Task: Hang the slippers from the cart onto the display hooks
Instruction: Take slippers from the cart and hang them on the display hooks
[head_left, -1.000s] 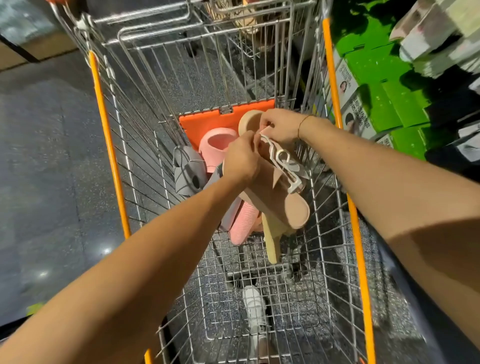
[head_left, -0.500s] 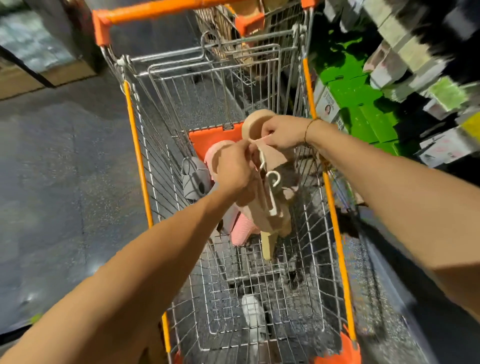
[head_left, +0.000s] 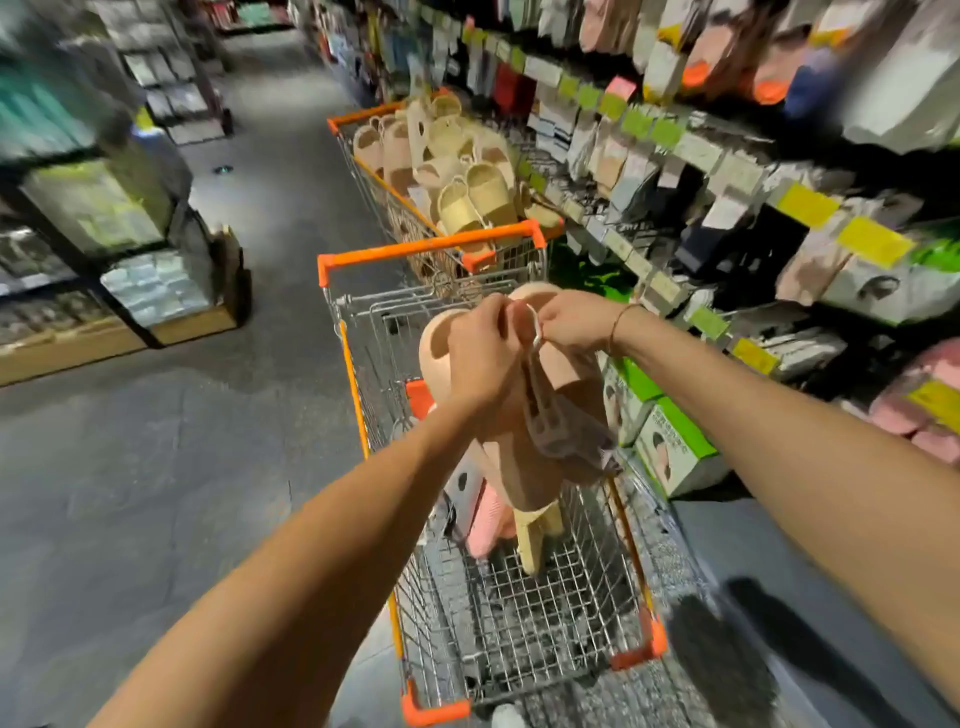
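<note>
A pair of beige-pink slippers (head_left: 524, 457) on a white plastic hanger hangs above the wire cart (head_left: 519, 597). My left hand (head_left: 480, 353) grips the top of the pair. My right hand (head_left: 569, 325) pinches the white hanger hook (head_left: 535, 325) between the two hands. Lower in the cart lie a pink slipper (head_left: 485, 525), a cream one (head_left: 535, 540) and a grey one (head_left: 462, 488), partly hidden behind the held pair. The display wall (head_left: 727, 156) with hung goods runs along the right.
A second orange-rimmed cart (head_left: 441, 171) piled with beige and cream slippers stands right ahead of mine. Green and white boxes (head_left: 670, 441) sit on the floor at the right. Shelving (head_left: 130, 249) lines the left side of the grey aisle floor.
Both hands have lifted the slipper pair up out of the cart. My view has swung upward from the cart basket to the aisle and the display wall.
</note>
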